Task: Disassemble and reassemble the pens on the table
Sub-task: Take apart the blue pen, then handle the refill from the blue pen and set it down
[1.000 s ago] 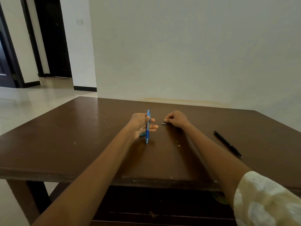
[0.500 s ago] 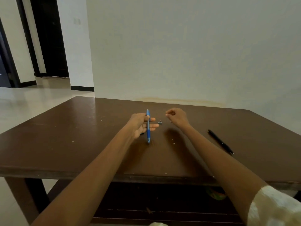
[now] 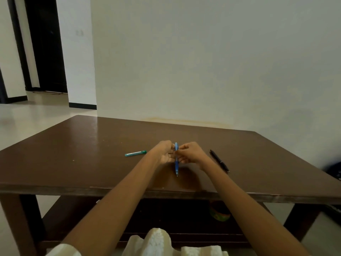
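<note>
Brown wooden surface (image 3: 258, 159) fills the middle of the view, with a pale wall behind it. Both forearms reach in from the near edge and meet about centre. Left hand (image 3: 163, 154) grips the upper half of the blue pen (image 3: 176, 163), fingers curled round the barrel; right hand (image 3: 191, 153) pinches the same pen from the other side, near its top end. Pen is held above the surface, long axis roughly upright in the view, tip pointing toward the near edge and free of both hands. Judgement: both hands are equally close, and the work is at the top end, so the next twist or push runs along that axis. Black pen (image 3: 219, 160) lies just right of the right hand, untouched. Small green tube (image 3: 135, 153) lies left of the left hand, flat on the surface.
</note>
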`<state>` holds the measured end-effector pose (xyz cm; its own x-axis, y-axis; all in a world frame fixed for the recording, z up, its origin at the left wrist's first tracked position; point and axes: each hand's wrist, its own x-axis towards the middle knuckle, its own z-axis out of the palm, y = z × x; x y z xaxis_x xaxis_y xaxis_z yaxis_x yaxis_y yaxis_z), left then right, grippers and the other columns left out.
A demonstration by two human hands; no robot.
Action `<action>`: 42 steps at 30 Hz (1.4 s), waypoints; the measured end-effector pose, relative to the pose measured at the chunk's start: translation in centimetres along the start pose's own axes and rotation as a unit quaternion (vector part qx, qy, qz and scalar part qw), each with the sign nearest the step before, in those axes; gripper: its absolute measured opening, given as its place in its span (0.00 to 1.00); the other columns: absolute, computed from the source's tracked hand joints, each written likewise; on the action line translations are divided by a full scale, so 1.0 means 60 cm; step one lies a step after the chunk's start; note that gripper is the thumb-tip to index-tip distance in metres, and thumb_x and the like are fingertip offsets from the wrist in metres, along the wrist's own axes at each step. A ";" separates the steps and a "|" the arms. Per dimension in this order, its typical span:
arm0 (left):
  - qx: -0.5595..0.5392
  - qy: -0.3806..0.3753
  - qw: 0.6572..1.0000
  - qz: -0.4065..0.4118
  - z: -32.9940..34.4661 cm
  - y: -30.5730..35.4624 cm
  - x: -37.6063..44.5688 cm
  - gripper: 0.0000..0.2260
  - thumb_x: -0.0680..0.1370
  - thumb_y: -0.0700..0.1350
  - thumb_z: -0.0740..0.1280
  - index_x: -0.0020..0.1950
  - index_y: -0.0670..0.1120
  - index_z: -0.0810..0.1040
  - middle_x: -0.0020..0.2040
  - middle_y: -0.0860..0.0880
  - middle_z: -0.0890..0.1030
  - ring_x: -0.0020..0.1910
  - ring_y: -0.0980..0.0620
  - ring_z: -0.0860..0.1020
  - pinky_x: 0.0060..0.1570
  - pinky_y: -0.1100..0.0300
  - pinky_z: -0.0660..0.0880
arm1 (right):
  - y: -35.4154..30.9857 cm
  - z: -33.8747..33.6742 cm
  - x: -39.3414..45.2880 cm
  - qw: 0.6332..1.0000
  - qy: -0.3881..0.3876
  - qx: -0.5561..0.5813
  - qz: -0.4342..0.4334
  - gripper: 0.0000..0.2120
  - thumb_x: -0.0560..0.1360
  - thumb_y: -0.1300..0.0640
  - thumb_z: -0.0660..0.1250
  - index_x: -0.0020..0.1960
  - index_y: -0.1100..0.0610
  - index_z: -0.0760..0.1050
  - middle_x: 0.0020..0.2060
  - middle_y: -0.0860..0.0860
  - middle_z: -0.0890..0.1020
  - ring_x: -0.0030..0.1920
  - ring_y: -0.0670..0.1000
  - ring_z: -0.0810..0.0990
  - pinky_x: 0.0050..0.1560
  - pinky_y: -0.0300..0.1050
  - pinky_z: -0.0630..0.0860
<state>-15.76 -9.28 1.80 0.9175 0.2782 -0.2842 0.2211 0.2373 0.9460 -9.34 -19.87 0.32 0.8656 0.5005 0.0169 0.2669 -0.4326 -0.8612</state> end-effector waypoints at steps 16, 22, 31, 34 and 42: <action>0.374 0.248 0.866 0.223 -0.126 0.010 0.012 0.13 0.78 0.38 0.60 0.59 0.47 0.76 0.58 0.49 0.78 0.51 0.51 0.76 0.48 0.58 0.72 | -0.007 0.004 0.018 0.993 -0.006 -0.094 0.076 0.12 0.73 0.58 0.69 0.52 0.65 0.80 0.37 0.53 0.80 0.30 0.45 0.74 0.29 0.34 0.71; 0.584 0.272 0.736 0.209 -0.180 -0.021 0.026 0.14 0.78 0.51 0.63 0.59 0.46 0.76 0.60 0.46 0.74 0.60 0.47 0.70 0.60 0.53 0.66 | -0.017 0.007 0.021 0.985 0.086 -0.140 -0.059 0.13 0.76 0.53 0.66 0.54 0.61 0.79 0.46 0.56 0.82 0.31 0.44 0.74 0.30 0.34 0.71; 0.467 0.288 0.793 0.265 -0.189 -0.049 0.046 0.03 0.76 0.47 0.67 0.47 0.50 0.79 0.50 0.51 0.79 0.52 0.51 0.75 0.57 0.53 0.70 | -0.072 0.050 0.037 0.968 0.004 -0.202 -0.149 0.11 0.77 0.58 0.64 0.57 0.61 0.78 0.49 0.55 0.82 0.32 0.42 0.75 0.33 0.30 0.72; 0.270 0.236 0.888 0.288 -0.188 -0.048 0.042 0.02 0.76 0.42 0.67 0.46 0.48 0.75 0.47 0.48 0.80 0.43 0.53 0.77 0.47 0.56 0.75 | -0.071 0.076 0.043 0.970 0.002 -0.179 -0.162 0.12 0.77 0.59 0.64 0.58 0.61 0.77 0.46 0.56 0.83 0.33 0.42 0.76 0.36 0.31 0.74; 0.188 0.153 0.916 0.320 -0.194 -0.048 0.028 0.08 0.77 0.38 0.65 0.54 0.45 0.79 0.42 0.48 0.80 0.37 0.55 0.76 0.38 0.64 0.74 | -0.083 0.117 0.061 0.974 0.033 -0.110 -0.196 0.08 0.73 0.59 0.70 0.50 0.60 0.82 0.41 0.56 0.85 0.33 0.44 0.78 0.36 0.31 0.76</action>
<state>-18.71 1.36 -3.26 0.7758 0.5097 0.3719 -0.1786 -0.3879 0.9042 -10.50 -10.62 1.10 0.7021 0.6135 0.3615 0.6605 -0.3717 -0.6524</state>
